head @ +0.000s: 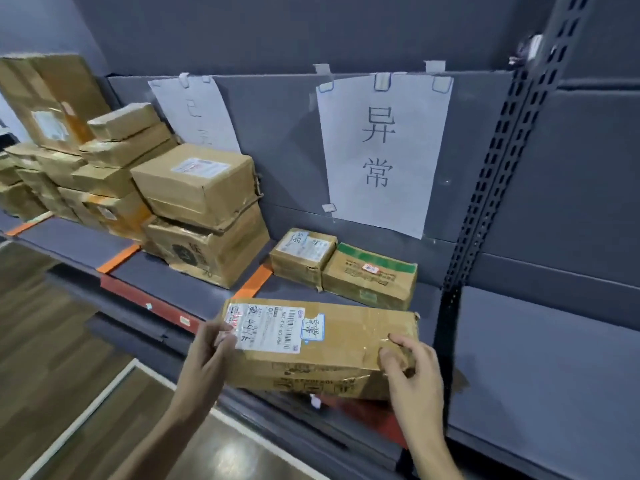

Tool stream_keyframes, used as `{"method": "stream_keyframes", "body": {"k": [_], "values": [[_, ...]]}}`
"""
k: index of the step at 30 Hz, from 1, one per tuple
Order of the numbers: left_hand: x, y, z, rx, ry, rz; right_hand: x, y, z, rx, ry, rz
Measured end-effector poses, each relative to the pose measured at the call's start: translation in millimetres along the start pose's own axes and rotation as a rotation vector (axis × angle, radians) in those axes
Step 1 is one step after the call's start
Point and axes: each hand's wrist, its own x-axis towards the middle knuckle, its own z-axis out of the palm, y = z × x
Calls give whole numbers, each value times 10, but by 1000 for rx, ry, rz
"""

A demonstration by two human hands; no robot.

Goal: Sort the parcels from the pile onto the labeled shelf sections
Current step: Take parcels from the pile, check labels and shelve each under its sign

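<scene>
Left hand (207, 355) and right hand (412, 370) grip a long parcel (332, 341) by its ends. Best set down level, label up, short of the small boxes (303, 256) under the sign (381, 150).

Left hand (207, 355), right hand (412, 372): both bare. Back from the fingers (221, 332), forearms (431, 445) bare to the frame edge. Fingers slender; nail detail too blurred to read.

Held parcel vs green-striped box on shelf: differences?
Held parcel is long, flat; green-striped box is shorter, squarer. Held parcel is gripped by left hand and right hand; green-striped box sits on the shelf. Held parcel carries a big barcode label; green-striped box a small sticker. Both: worn brown cardboard.
</scene>
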Motion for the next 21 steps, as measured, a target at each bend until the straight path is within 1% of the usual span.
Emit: {"method": "stream_keyframes", "body": {"k": [6, 11, 13, 16, 19, 21], "values": [[1146, -334, 96, 95, -223, -7, 231, 65, 546, -20, 223, 63], [1676, -561, 175, 71, -387, -19, 332, 56, 915, -65, 335, 142], [1807, -591, 197, 74, -419, -10, 359, 52, 1001, -70, 376, 168], [1918, -573, 234, 78, -431, 24, 414, 48, 1069, -84, 437, 159], [2016, -580, 231, 84, -457, 61, 457, 24, 1103, -138, 451, 158], [2071, -598, 211, 116, -483, 81, 474, 27, 1095, -217, 453, 182]]}}
